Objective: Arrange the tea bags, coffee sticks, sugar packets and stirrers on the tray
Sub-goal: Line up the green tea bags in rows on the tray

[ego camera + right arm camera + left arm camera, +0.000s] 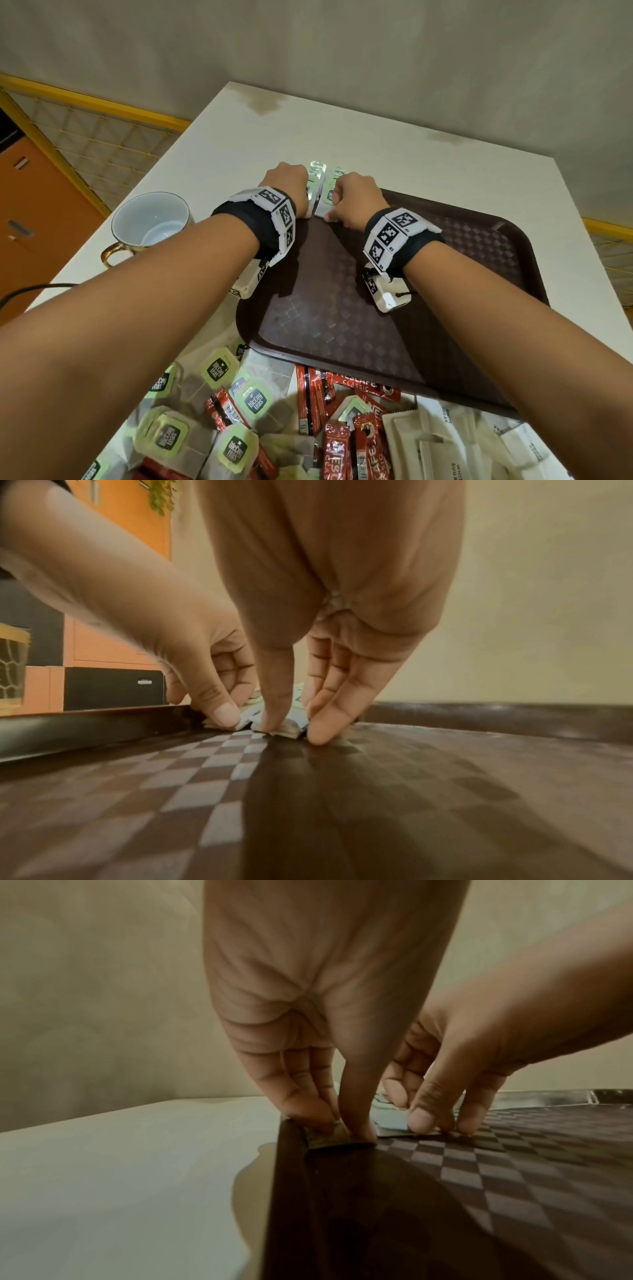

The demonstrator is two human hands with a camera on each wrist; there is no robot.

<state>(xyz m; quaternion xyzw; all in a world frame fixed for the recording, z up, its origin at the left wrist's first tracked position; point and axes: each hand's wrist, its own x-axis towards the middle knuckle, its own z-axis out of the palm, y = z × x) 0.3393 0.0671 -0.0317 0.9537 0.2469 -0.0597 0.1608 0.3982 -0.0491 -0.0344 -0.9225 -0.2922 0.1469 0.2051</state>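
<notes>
A dark brown checkered tray (462,274) lies on the white table. At its far left corner stand two small stacks of green-labelled tea bags (323,192), side by side. My left hand (291,186) pinches the left stack (329,1144) between thumb and fingers, against the tray's left rim. My right hand (352,202) pinches the right stack (291,729) the same way, thumb in front and fingers beside it. In the right wrist view the left hand (219,710) sits just to the left; in the left wrist view the right hand (438,1115) sits just to the right.
Near me lies a loose pile: tea bags (236,445) at left, red coffee sticks (337,448) in the middle, white sugar packets (442,445) at right. A white cup (150,222) with a gold handle stands left of the tray. A black cable (20,291) crosses the table's left edge.
</notes>
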